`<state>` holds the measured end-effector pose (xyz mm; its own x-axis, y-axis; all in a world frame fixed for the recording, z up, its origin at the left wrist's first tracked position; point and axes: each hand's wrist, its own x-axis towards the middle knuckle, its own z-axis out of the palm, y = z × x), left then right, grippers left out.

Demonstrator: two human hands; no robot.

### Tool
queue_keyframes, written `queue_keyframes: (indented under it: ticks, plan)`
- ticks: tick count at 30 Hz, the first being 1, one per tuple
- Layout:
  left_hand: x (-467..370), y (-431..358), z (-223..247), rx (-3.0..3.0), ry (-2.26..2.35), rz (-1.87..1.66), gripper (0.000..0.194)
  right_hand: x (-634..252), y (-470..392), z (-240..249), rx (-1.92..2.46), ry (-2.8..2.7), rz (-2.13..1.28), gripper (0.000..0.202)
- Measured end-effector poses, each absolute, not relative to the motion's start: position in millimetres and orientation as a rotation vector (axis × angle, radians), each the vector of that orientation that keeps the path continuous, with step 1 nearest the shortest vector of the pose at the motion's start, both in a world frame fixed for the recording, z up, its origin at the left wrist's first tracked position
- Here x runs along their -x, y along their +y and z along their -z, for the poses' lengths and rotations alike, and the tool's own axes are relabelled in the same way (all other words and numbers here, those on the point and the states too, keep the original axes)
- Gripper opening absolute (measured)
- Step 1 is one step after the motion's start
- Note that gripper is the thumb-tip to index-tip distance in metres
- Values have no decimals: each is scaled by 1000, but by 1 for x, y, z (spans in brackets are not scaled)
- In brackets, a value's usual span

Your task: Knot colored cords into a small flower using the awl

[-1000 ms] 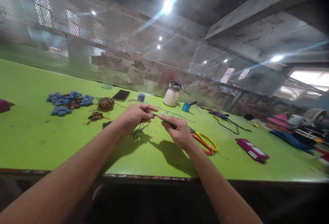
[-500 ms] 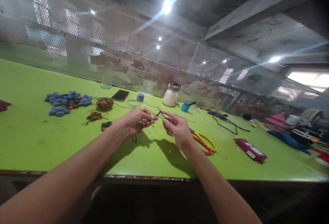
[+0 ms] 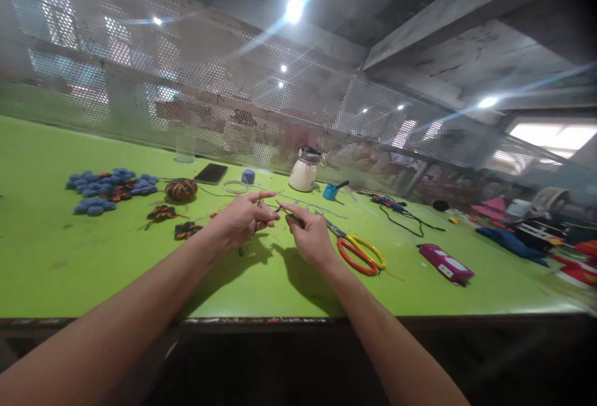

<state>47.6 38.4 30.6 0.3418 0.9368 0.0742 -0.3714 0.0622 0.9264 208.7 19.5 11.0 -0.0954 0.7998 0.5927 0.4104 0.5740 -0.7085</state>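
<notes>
My left hand (image 3: 245,216) is closed in a pinch on dark yarn (image 3: 278,209), its index finger stretched out. A strand loops around its fingers, and a loose end hangs below the palm. Close by on the right, my right hand (image 3: 310,232) is closed around a slim dark crochet hook (image 3: 291,215), its tip at the yarn. The fingertips of both hands nearly meet above the green table (image 3: 261,294); the small stitches between them are too fine to make out. Left of my hands lie dark multicoloured crocheted flowers (image 3: 187,230) and an orange-black yarn ball (image 3: 181,190).
Blue crocheted flowers (image 3: 96,204) lie at left, a phone (image 3: 211,173) and blue yarn ball (image 3: 248,176) behind. A white jug (image 3: 303,173) and small blue pot (image 3: 330,191) stand at the back. Scissors (image 3: 359,255) lie beside my right wrist, a magenta case (image 3: 446,263) farther right.
The view has shifted slightly, so table items appear farther left. My left index finger has straightened out, and my right index finger has drawn in toward the hook.
</notes>
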Motion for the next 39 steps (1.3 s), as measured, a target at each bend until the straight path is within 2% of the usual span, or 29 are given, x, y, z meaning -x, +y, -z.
queue_keyframes:
  ticks: [2, 6, 8, 11, 15, 18, 22, 25, 28, 31, 36, 39]
  plan:
    - [-46, 39, -30, -1059, 684, -1116, 64, -208, 19, -11, 1027, -1673, -583, 35]
    - [-44, 41, -29, -1047, 702, -1041, 57, -208, 17, -14, 1006, -1487, -1064, 53]
    - [-43, 41, -29, -1055, 699, -1018, 55, -209, 17, -14, 986, -1456, -1124, 55]
    - [-40, 41, -32, -1085, 694, -1013, 51, -211, 19, -13, 983, -1550, -958, 46]
    - [-36, 40, -38, -1135, 761, -1040, 39, -213, 18, -13, 1040, -1733, -560, 31]
    - [-35, 40, -40, -1221, 821, -1070, 36, -212, 14, -15, 1051, -1844, -362, 32]
    - [-38, 38, -38, -1328, 857, -1076, 36, -209, 10, -17, 1069, -1925, -318, 35]
    - [-39, 36, -39, -1339, 877, -1071, 45, -209, 11, -16, 1085, -1931, -327, 33]
    - [-39, 35, -39, -1340, 884, -1083, 69, -210, 13, -16, 1100, -1889, -426, 31]
    - [-38, 35, -38, -1362, 854, -1085, 89, -212, 14, -16, 1109, -1789, -677, 33]
    - [-39, 34, -38, -1380, 821, -1100, 94, -213, 14, -19, 1060, -1559, -1130, 47]
    - [-39, 34, -38, -1399, 806, -1099, 98, -213, 14, -19, 1065, -1558, -1118, 47]
